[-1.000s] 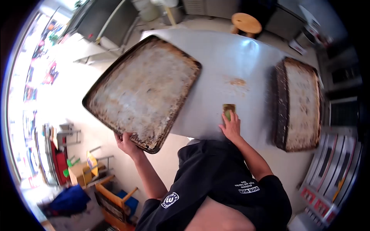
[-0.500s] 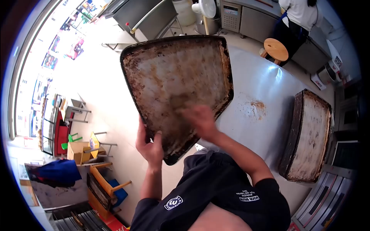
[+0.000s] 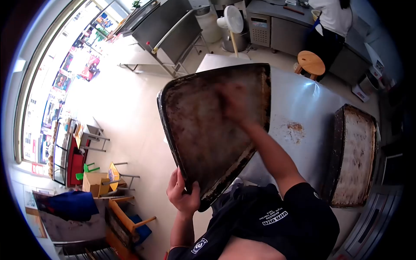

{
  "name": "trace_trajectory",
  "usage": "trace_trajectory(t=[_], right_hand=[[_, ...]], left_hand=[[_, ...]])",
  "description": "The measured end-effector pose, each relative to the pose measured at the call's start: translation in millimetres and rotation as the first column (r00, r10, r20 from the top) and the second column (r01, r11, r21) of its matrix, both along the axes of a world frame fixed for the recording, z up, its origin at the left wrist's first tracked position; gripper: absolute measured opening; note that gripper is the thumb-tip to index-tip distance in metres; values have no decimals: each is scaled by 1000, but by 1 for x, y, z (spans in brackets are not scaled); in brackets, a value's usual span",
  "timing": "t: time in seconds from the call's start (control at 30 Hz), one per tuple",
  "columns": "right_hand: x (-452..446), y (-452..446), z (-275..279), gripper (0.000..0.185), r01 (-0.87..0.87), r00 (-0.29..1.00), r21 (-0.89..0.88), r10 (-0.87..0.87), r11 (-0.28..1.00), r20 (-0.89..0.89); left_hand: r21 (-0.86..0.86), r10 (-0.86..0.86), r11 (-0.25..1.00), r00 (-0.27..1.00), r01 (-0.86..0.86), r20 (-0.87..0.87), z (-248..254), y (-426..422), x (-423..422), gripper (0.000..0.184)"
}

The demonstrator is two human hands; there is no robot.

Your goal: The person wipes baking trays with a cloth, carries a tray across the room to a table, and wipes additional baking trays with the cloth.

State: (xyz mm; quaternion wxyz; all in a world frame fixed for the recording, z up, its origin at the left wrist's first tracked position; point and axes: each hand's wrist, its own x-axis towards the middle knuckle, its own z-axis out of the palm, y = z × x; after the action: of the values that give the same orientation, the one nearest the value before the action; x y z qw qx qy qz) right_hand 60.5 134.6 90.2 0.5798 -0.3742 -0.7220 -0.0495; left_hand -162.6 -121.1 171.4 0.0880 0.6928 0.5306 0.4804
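Closest thing is the wearer's black shirt [image 3: 281, 232], with white lettering [image 3: 275, 218] on it that's upside down from up here. One small line looks like "exclusive", but I can't pin down the bold bit. There's also a round white badge [image 3: 199, 245] with an m-like squiggle.

Left hand [image 3: 184, 195] has a proper grip on the near corner of a big baking tray [image 3: 206, 143], thumb up over the rim, forearm pretty much straight up. Right arm reaches across the tray, and the right hand [image 3: 238, 102] is a blur over its far half. Can't tell if it's holding anything.

The tray itself is tilted, overhanging the left side of the metal table [image 3: 286, 95]. It looks rough: dark brown, blotchy, with a blackened rim and pale worn patches.

Past that, brown crumbs [image 3: 296, 127] sit on the table, plus what looks like a tray stack [image 3: 357, 156] on the right. Further back: wooden stool [image 3: 311, 63], white fan [image 3: 233, 19], and somebody in a white top [image 3: 336, 21].
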Motion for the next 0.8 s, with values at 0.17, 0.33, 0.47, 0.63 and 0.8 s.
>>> trace_trajectory(t=[0.17,0.33,0.47,0.63,0.8], right_hand=[[83,49,-152,58,214,889,-649,-421,730,-181],[-12,-8,-3,50,-154,925,-206,68,966,-374],[-76,-57,116,63,-615,657,39,540,787,-527],[-79,-123,50,55,-597,788,-205,520,776,-329],[-62,-204,-21,48,-757,555,-553,787,346,-267]], left_hand=[[-105,35,994,988,-19,148,-5,-10,-13,70],[-60,-1,998,993,8,116,-3,23,-14,64],[-80,-49,995,998,52,38,7,46,6,59],[-160,-4,985,940,62,340,-3,60,7,56],[-235,131,972,862,-14,490,-5,81,9,52]])
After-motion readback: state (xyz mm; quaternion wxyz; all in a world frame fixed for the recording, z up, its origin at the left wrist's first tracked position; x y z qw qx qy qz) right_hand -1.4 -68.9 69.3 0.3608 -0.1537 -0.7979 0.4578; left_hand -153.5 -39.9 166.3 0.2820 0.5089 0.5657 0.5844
